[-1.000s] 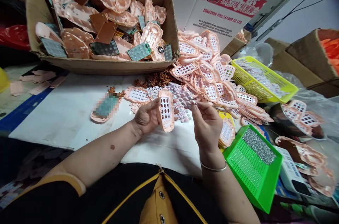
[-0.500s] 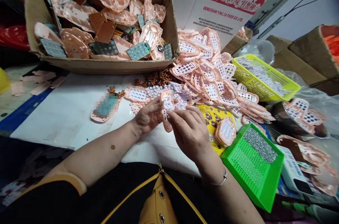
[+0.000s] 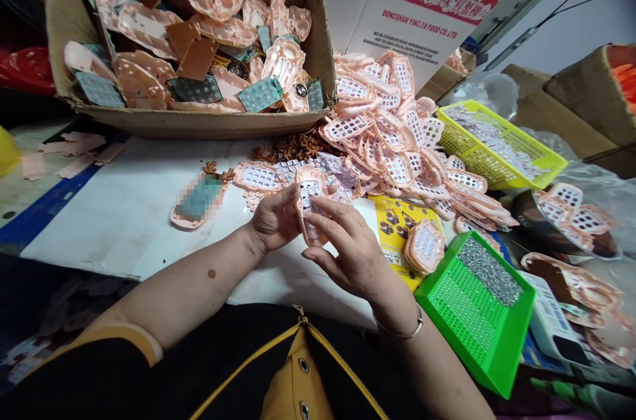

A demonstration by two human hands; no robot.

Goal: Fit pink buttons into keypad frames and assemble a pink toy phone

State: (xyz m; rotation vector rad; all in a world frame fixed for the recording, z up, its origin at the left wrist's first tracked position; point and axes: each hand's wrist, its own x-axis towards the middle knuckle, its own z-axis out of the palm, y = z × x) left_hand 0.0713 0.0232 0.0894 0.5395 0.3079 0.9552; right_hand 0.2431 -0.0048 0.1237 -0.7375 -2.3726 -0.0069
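My left hand (image 3: 276, 220) holds a pink plastic toy phone shell (image 3: 311, 189) by its left side, fingers curled round the edge. Rows of small white-and-purple keys show inside the shell. Across its right side lie the fingers of my right hand (image 3: 348, 241), spread and touching the keys, thumb apart near the lower end. Just behind the hands are loose keypad pieces (image 3: 342, 175) and another pink shell (image 3: 257, 176). To the left lies a pink shell with a green circuit board (image 3: 201, 200), partly pixelated, with brown antler-like parts (image 3: 218, 171) at its top.
A cardboard box (image 3: 199, 123) of shells and circuit boards stands at the back left. A heap of pink shells (image 3: 382, 122) fills the back middle. At right are a yellow basket (image 3: 501, 142), a green tray (image 3: 477, 320) of screws (image 3: 489, 271) and stacked shells (image 3: 424, 246) on yellow card.
My right hand has opened from a pinch over the shell, its thumb now apart and lower and its fingers spread on the keys. The shell has turned slightly in my left hand.
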